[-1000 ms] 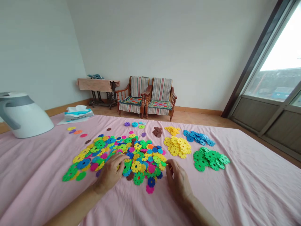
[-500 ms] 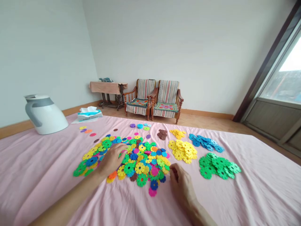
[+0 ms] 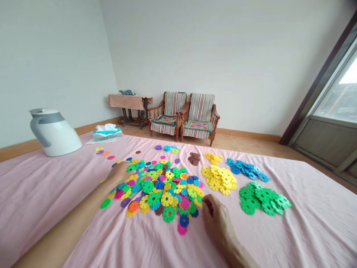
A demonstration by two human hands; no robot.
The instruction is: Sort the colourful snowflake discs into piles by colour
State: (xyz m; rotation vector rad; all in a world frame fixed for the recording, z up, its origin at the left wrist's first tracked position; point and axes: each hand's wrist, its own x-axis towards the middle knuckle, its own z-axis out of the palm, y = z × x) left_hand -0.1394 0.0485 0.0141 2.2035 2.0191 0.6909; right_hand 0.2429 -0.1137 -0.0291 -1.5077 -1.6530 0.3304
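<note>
A mixed heap of flower-shaped plastic discs (image 3: 154, 198) in many colours lies in front of me. My left hand (image 3: 119, 173) rests at the heap's far left edge, back of the hand up, its fingers stretched toward a green disc (image 3: 132, 167); the fingertips are partly hidden. At the heap's right edge is my right hand (image 3: 219, 216), with fingers curled in; whether anything is inside them is hidden. Sorted piles lie to the right: yellow discs (image 3: 219, 178), green discs (image 3: 263, 199), blue discs (image 3: 248, 169), small yellow discs (image 3: 213, 158) and brown discs (image 3: 194, 159).
On the pink cloth (image 3: 156, 245) a white jug (image 3: 60, 136) stands at the left, beside a tissue box (image 3: 107, 134). Small loose discs (image 3: 105, 153) lie near them. Beyond the edge are two wooden armchairs (image 3: 199, 126) and a cloth-covered sewing table (image 3: 126, 101).
My left hand has moved from over the heap's middle to its far left edge, and its forearm now covers some left-hand discs. My right hand has hardly moved. The view has shifted slightly.
</note>
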